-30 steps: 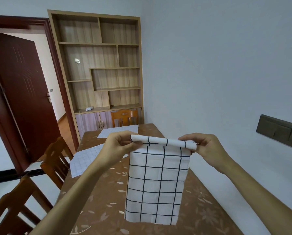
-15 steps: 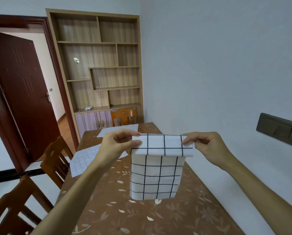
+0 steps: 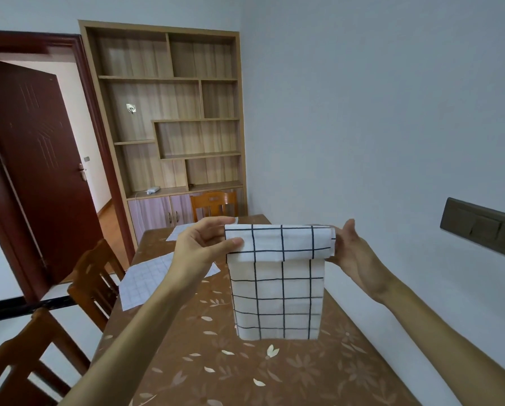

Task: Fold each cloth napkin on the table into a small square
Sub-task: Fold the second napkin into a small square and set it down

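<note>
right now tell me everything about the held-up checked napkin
The checked napkin is white cloth with a dark grid. It hangs upright over the brown floral table, its top edge folded forward into a short flap. The left hand pinches the top left corner; the right hand holds the right end.

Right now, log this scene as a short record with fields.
held item: checked napkin, hanging, top edge folded forward
left hand: pinches its top left corner
right hand: holds its top right end
table: near fine-grid napkin and far napkin, both flat
fold state: not yet a small square
</note>
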A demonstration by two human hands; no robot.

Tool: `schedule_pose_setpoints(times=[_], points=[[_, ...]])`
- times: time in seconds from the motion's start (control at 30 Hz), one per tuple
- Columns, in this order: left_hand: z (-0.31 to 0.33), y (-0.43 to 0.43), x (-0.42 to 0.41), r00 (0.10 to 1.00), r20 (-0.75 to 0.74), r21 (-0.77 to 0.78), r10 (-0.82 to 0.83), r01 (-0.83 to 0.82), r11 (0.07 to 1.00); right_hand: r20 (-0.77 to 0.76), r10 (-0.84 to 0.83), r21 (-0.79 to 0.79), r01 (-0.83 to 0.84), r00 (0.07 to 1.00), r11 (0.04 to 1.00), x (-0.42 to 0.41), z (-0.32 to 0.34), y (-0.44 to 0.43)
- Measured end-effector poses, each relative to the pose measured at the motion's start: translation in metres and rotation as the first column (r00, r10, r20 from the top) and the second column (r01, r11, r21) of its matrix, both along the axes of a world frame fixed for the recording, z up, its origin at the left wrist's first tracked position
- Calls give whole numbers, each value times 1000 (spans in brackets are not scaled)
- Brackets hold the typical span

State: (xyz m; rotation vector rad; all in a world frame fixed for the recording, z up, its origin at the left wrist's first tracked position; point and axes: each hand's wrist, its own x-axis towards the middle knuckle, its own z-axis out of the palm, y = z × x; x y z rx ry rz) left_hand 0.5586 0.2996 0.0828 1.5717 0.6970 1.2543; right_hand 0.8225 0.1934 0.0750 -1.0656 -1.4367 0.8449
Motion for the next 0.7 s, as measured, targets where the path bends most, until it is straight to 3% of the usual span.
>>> schedule_pose_setpoints(times=[0.17, 0.3, 0.47, 0.7], points=[[-1, -1, 1, 1000, 19, 18, -24, 24, 1000, 148, -186, 38, 182, 971, 983, -7, 4, -2], [-4, -1, 2, 998, -9, 26, -58, 58, 998, 84, -222, 98, 213, 971, 972, -7, 4, -2], [-4, -7, 2, 942, -180, -48, -284, 280, 959, 75, -250, 132, 239, 965, 962, -6, 5, 0], [-8, 1, 4, 972, -187, 58, -139, 152, 987, 139, -164, -21, 169, 977, 985, -5, 8, -5]])
